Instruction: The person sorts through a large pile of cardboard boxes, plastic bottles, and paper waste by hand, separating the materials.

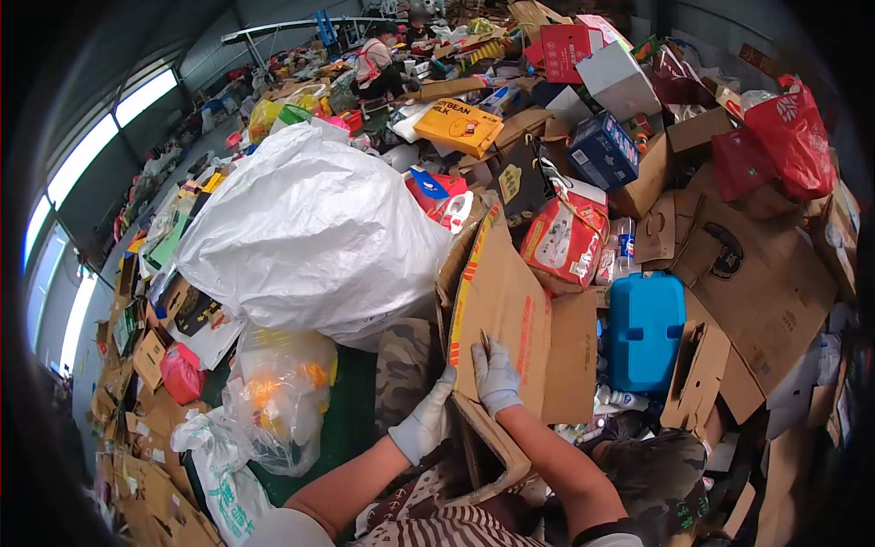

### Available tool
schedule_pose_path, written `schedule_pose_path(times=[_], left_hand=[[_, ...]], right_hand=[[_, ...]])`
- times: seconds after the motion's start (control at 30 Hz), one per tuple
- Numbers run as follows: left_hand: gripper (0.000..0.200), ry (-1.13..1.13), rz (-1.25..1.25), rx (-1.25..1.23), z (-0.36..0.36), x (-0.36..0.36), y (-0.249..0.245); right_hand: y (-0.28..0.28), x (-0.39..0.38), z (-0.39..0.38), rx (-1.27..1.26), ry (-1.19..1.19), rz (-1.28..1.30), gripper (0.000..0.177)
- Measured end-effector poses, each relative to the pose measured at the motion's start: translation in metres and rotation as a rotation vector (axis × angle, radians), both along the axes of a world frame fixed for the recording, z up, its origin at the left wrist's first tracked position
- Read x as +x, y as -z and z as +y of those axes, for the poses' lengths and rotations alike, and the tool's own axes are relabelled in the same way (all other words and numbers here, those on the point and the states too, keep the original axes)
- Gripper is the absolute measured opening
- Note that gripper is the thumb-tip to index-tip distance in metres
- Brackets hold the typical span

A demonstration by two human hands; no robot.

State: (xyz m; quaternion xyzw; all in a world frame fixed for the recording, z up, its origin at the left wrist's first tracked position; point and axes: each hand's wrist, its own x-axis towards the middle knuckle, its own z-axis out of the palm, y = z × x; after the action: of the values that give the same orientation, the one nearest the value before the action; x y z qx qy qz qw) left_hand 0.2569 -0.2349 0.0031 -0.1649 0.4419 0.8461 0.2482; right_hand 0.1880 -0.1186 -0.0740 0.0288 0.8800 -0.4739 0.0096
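A flattened cardboard box (510, 319) leans upright in the near middle, its long axis running from near to far and tipped away, its red print unreadable. Gloved, the left hand (424, 421) clamps its near edge while the right hand (497, 378) curls around a thin dark tool (484, 341) on the panel. A far yellow carton (458, 125) reads "BEAN MILK".

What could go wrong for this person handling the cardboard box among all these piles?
1. The right hand presses what looks like a thin tool against the cardboard box. A slip might drive it toward the left hand, which grips the box's edge close by.
2. The big white sack bulges right beside the box and might slump onto the hands.
3. Loose cartons crowd the right side and could slide.
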Motion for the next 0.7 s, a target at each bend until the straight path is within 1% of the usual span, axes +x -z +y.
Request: schedule_pose_path(times=[0.03, 0.07, 0.1, 0.13, 0.2, 0.23, 0.27, 0.3, 0.37, 0.4, 0.43, 0.47, 0.5, 0.53, 0.57, 0.63, 0.7], left_hand=[[0.071, 0.024, -0.015, -0.048, -0.001, -0.017, -0.009], [0.061, 0.035, -0.079, -0.196, -0.008, -0.039, 0.005], [0.048, 0.096, -0.098, -0.307, -0.007, -0.054, -0.007], [0.043, 0.284, -0.215, -0.290, -0.014, -0.071, -0.002], [0.044, 0.436, -0.302, -0.372, -0.014, -0.084, -0.007], [0.042, 0.388, -0.260, -0.391, -0.016, -0.081, 0.001], [0.040, 0.335, -0.216, -0.413, -0.020, -0.079, 0.015], [0.038, 0.283, -0.169, -0.436, -0.024, -0.079, 0.021], [0.042, 0.240, -0.164, -0.393, -0.029, -0.072, 0.020], [0.044, 0.233, -0.163, -0.374, -0.028, -0.069, 0.019], [0.051, 0.172, -0.201, -0.439, -0.023, -0.065, 0.019], [0.055, 0.146, -0.109, -0.534, -0.025, -0.069, 0.044], [0.056, 0.106, -0.077, -0.678, -0.017, -0.070, 0.057], [0.059, 0.061, -0.050, -0.820, -0.005, -0.068, 0.058], [0.059, 0.082, -0.095, -0.753, 0.003, -0.069, 0.058], [0.059, 0.100, -0.184, -0.623, 0.015, -0.079, 0.029], [0.056, 0.165, -0.162, -0.707, 0.004, -0.094, 0.030]], right_hand=[[-0.002, -0.001, -0.002, -0.015, 0.014, 0.024, 0.054], [-0.002, -0.002, -0.001, -0.026, 0.033, 0.044, 0.053], [0.002, 0.002, 0.002, -0.032, 0.055, 0.058, 0.052], [0.012, 0.006, 0.008, -0.031, 0.089, 0.081, 0.052], [0.025, -0.001, 0.023, -0.033, 0.151, 0.162, 0.051], [0.026, 0.000, 0.037, -0.028, 0.180, 0.145, 0.049], [0.042, -0.003, 0.051, -0.577, 0.153, -0.010, 0.047], [0.052, 0.001, 0.071, -0.557, 0.310, -0.059, 0.031], [0.045, 0.036, 0.110, -0.390, 0.344, -0.091, 0.036], [0.043, 0.063, 0.113, -0.125, 0.323, -0.140, 0.040], [0.046, 0.089, 0.114, 0.138, 0.303, -0.186, 0.045], [0.072, 0.111, 0.107, 0.281, 0.143, -0.238, 0.050], [0.067, 0.110, 0.104, 0.178, 0.177, -0.253, 0.046], [0.062, 0.110, 0.101, 0.077, 0.206, -0.273, 0.042], [0.065, 0.111, 0.096, -0.006, 0.258, -0.239, 0.040], [0.071, 0.102, 0.084, -0.175, 0.342, -0.159, 0.035], [0.057, 0.100, 0.076, -0.268, 0.411, -0.103, 0.032]])
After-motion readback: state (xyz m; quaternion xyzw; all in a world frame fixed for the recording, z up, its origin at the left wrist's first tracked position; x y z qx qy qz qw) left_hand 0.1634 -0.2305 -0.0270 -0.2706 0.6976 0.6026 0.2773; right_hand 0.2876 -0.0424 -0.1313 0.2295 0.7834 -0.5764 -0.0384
